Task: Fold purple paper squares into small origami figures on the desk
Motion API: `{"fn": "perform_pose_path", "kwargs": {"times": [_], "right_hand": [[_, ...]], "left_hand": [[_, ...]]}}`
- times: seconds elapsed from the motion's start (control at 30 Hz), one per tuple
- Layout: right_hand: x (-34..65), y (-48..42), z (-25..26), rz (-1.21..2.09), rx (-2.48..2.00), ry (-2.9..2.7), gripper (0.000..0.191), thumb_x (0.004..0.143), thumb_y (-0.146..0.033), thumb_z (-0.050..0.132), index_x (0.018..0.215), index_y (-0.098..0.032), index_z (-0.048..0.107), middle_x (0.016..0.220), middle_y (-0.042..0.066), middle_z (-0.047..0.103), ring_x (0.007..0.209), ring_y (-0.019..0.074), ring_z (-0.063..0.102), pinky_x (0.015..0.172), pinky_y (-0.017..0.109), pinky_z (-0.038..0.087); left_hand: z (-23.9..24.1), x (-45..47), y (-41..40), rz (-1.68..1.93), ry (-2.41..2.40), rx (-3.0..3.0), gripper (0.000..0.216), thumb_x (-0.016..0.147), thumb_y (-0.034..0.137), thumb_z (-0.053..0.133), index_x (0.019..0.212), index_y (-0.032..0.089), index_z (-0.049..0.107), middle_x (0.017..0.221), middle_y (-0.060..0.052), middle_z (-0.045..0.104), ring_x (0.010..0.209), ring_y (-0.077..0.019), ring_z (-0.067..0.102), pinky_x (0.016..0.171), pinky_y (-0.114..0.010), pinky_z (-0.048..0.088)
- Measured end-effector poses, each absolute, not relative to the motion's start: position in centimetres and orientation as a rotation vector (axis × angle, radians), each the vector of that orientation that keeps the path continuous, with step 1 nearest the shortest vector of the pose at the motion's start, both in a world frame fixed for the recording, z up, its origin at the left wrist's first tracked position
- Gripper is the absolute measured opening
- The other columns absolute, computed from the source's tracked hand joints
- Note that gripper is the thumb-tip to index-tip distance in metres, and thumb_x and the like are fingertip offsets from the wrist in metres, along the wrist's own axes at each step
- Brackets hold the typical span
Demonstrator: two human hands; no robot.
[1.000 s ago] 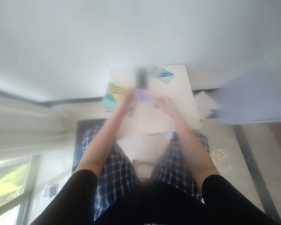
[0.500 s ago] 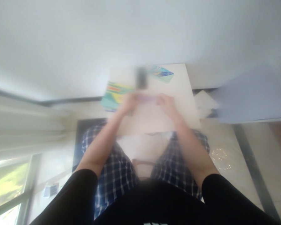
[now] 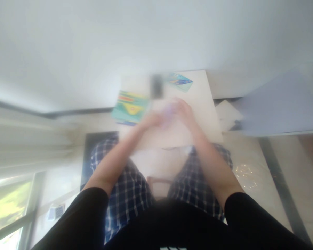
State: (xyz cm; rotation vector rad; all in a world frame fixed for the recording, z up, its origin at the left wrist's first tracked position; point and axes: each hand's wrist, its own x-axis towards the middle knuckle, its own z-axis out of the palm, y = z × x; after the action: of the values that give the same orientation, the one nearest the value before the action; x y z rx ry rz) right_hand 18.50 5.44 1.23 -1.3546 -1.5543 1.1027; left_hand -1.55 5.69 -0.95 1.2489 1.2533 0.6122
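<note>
A small, pale purple, thin-looking thing (image 3: 168, 112) is between my hands above the white table; blur hides its kind. My right hand (image 3: 183, 109) is closed on its right end. From the lower left, my left hand (image 3: 154, 120) reaches it with fingers curled against it, though haze softens the fingertips. Just left of my left hand lies a green and yellow printed sheet or booklet (image 3: 131, 108). Beyond my hands stands or lies a dark, blurred object (image 3: 157, 86), and right of it a blue and teal printed packet or sheet (image 3: 181, 82).
The small white table (image 3: 206, 128) stands against a pale wall (image 3: 156, 34), above my knees in checked trousers (image 3: 130, 187). To the right is a large pale grey panel or surface (image 3: 284, 107). A window (image 3: 10, 205) is at the lower left.
My left hand has moved right and toward me, closer to my right hand. The purple thing, stretched level between both hands before, now appears shorter and tilted.
</note>
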Motion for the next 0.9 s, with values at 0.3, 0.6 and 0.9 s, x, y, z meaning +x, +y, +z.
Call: {"fn": "perform_pose_path", "kwargs": {"times": [0.3, 0.6, 0.9], "right_hand": [[17.4, 4.5, 1.1, 1.362, -1.466, -1.467, 0.045, 0.070, -0.054, 0.075, 0.085, -0.012, 0.078, 0.086, 0.010, 0.079, 0.091, 0.0291, 0.073, 0.087, 0.041, 0.055], [17.3, 4.8, 0.7, 1.412, -1.234, -1.326, 0.064, 0.069, -0.078, 0.064, 0.080, -0.016, 0.077, 0.081, 0.007, 0.077, 0.081, 0.0231, 0.071, 0.079, 0.036, 0.057], [16.5, 4.4, 0.6, 1.155, -1.280, -1.467, 0.068, 0.073, -0.083, 0.053, 0.073, -0.018, 0.070, 0.074, 0.005, 0.072, 0.076, 0.0207, 0.067, 0.076, 0.034, 0.054]], "left_hand": [[-0.9, -2.1, 5.1, 0.652, 0.928, 1.379, 0.053, 0.064, 0.062, 0.080, 0.093, 0.018, 0.078, 0.103, -0.010, 0.077, 0.103, -0.0287, 0.072, 0.094, -0.042, 0.057], [-2.0, -1.9, 5.2, 0.663, 0.985, 1.203, 0.067, 0.070, 0.071, 0.072, 0.110, 0.017, 0.075, 0.110, -0.013, 0.076, 0.102, -0.0303, 0.072, 0.083, -0.040, 0.062], [-1.6, -1.5, 4.9, 0.686, 0.985, 1.300, 0.060, 0.064, 0.063, 0.081, 0.100, 0.014, 0.077, 0.104, -0.011, 0.077, 0.099, -0.0303, 0.073, 0.086, -0.041, 0.061]]}}
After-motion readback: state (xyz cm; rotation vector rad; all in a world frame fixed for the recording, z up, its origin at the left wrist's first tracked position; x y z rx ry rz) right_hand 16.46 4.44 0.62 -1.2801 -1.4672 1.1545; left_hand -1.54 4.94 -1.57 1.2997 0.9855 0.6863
